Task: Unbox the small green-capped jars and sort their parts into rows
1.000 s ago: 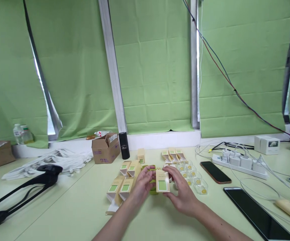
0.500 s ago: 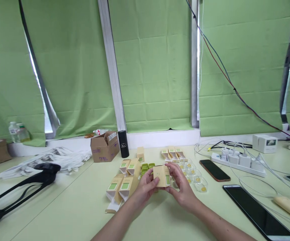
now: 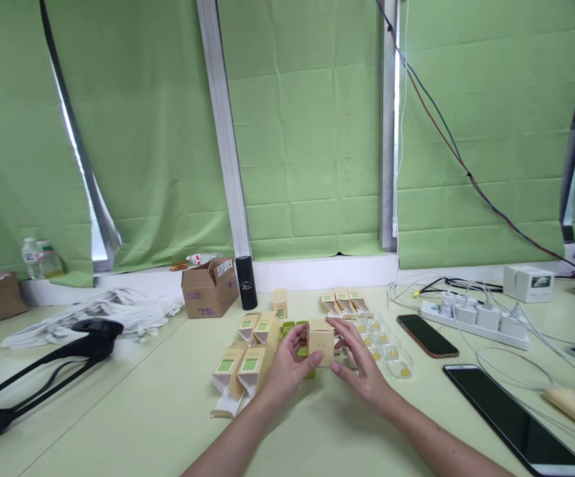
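Observation:
Between my two hands, above the table, is a small tan cardboard box (image 3: 320, 346) with faint print on its front. My left hand (image 3: 290, 361) grips its left side, thumb on the front face. My right hand (image 3: 362, 368) closes on its right side, fingertips at the upper edge and thumb at the lower corner. Green cups (image 3: 287, 328) are partly hidden behind my left hand. Left of it lie several tan cartons (image 3: 250, 371) with green labels and open white flaps. Clear plastic cups with yellow centres (image 3: 399, 363) stand right of my right hand.
More cartons (image 3: 344, 305) lie farther back. A brown cardboard box (image 3: 209, 291) and black cylinder (image 3: 246, 283) stand near the wall. At right are a phone (image 3: 427, 335), a tablet (image 3: 511, 417), and a power strip (image 3: 476, 323) with loose cables. Black headgear (image 3: 53, 368) lies left.
The box has turned in my hands: its green label and side face no longer show, and its top and plain printed front now face me.

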A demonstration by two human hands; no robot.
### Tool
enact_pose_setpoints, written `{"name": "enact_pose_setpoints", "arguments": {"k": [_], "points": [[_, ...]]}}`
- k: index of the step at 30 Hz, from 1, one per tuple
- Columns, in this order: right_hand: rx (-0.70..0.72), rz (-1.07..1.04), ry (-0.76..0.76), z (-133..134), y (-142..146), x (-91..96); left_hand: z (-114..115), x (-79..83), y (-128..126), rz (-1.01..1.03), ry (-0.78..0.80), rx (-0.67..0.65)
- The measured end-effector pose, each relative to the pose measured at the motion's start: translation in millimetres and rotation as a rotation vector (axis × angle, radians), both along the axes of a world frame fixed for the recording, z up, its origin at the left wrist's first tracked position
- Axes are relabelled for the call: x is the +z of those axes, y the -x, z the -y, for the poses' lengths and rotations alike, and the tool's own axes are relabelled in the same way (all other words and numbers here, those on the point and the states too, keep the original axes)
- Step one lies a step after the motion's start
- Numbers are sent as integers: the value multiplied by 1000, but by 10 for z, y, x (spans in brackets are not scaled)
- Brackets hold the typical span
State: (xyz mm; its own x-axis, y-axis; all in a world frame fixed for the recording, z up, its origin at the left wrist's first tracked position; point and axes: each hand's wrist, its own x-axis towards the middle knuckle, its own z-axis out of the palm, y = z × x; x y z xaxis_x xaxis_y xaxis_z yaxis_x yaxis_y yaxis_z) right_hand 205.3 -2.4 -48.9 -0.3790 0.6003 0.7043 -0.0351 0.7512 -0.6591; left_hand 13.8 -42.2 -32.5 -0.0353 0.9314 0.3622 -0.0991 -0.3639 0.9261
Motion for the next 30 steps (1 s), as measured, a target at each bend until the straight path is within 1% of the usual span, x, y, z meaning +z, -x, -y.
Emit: {"name": "enact_pose_setpoints", "arguments": {"k": [2,4,6,8,10,13,16,19,21,25,30], "points": [[8,-3,14,-8,1,-12,19,-17,-3,-75,-20,78],[23,-8,37,-12,9,-29,58,-23,-16,-169,8,128],[31,-19,69,-9,21,-39,101,-20,-28,-309,-22,227],[32,-44,95,-1,32,-33,134,-16,-31,-479,-142,349],[29,-78,100,7,39,-16,152,-15,-21,-638,-302,431],[-5,-114,95,18,45,8,162,-18,0,-825,-537,493],[-65,-113,46,34,47,16,170,-13,2,-971,-718,545],[-114,-94,-45,56,47,12,181,-4,-14,-1048,-827,609],[-130,-87,-93,65,48,1,186,-2,-26,-1074,-868,653],[-161,-59,-161,62,46,-47,188,-10,-42,-1107,-879,702],[-189,4,-212,64,33,-56,173,-32,-44,-1117,-860,710]]}}
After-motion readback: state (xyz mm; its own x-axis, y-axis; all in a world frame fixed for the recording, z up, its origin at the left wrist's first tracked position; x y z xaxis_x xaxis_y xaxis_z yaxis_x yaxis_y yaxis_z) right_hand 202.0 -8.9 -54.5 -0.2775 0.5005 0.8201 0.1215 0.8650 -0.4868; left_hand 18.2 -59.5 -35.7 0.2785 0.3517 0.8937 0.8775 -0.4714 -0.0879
